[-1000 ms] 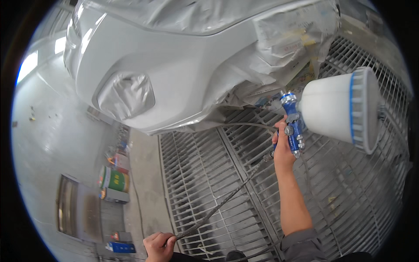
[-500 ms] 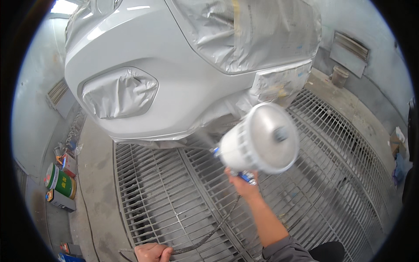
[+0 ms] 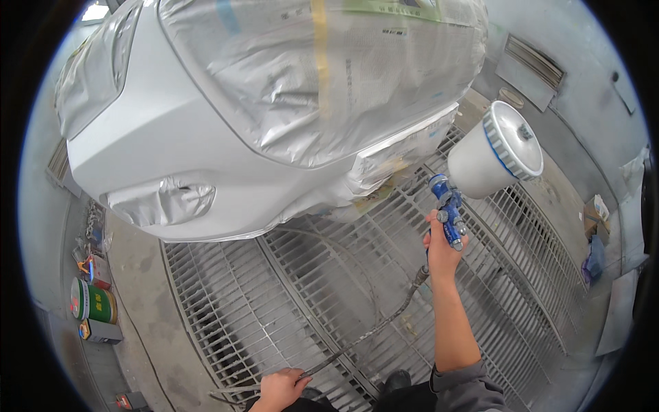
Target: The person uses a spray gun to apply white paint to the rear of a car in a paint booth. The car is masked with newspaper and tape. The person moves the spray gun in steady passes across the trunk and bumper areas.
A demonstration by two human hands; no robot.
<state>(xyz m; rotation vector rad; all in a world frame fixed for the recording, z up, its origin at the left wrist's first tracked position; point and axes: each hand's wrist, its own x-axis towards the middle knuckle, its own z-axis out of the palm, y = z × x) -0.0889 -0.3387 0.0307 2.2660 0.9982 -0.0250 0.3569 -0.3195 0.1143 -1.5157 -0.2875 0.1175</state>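
My right hand (image 3: 445, 250) is wrapped round the handle of a blue spray gun (image 3: 449, 214), held up to the right of a car's corner. A large white paint cup (image 3: 484, 159) with a ribbed lid sits tilted on the gun. From the handle a dark air hose (image 3: 364, 336) runs down to my left hand (image 3: 280, 388), which is closed on it near the lower edge. The pale grey car bumper (image 3: 250, 192) stands ahead, apart from the gun. Silvery masking film (image 3: 274, 75) covers the car's upper part, and another wrinkled piece (image 3: 165, 201) covers a recess in the bumper.
Underfoot lies a metal floor grating (image 3: 302, 302), with my dark shoes on it. Along the left wall stand a green-and-white drum (image 3: 94, 302) and a grey can (image 3: 103, 332). At the right are a cardboard box (image 3: 596, 218) and a blue-purple bag (image 3: 594, 259).
The spray gun has moved right and away from the bumper, its cup tilting further right. My left hand shows further right, still on the hose. The view has shifted, with the car further left.
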